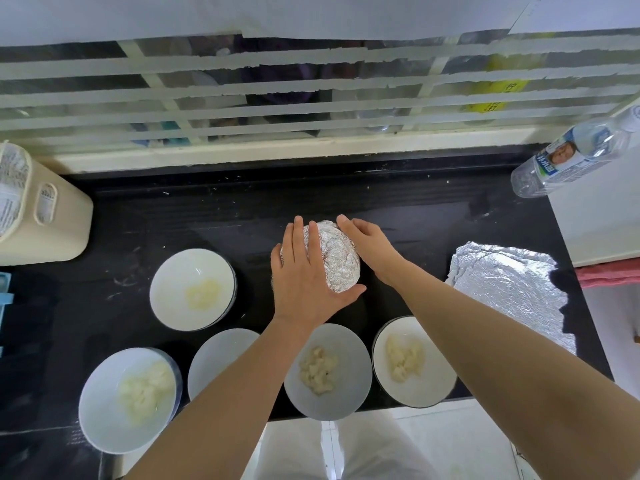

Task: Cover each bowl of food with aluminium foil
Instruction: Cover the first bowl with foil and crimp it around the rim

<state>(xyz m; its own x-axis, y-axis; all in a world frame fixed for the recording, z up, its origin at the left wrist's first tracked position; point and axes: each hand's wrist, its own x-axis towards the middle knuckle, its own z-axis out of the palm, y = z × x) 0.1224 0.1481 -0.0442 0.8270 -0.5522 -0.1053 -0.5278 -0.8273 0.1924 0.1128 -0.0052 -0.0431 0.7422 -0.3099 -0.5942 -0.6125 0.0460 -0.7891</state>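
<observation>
A bowl wrapped in crumpled aluminium foil [337, 259] sits mid-counter. My left hand [304, 271] lies flat over its left side, fingers straight, thumb along the near rim. My right hand [367, 242] presses the foil on the far right side with straight fingers. Several uncovered white bowls of pale food stand nearer me: one at the left [192, 289], one at the front left [128, 398], one partly hidden by my left arm [216, 358], one in the front middle [327, 370], one at the right [412, 362]. Loose foil sheets [509, 289] lie at the right.
The black counter [214, 216] ends at a window sill behind. A cream container [38, 209] stands at the far left, something blue [5, 289] below it. A clear water bottle [578, 150] lies on a white surface at the right, with a red cloth [609, 273] nearby.
</observation>
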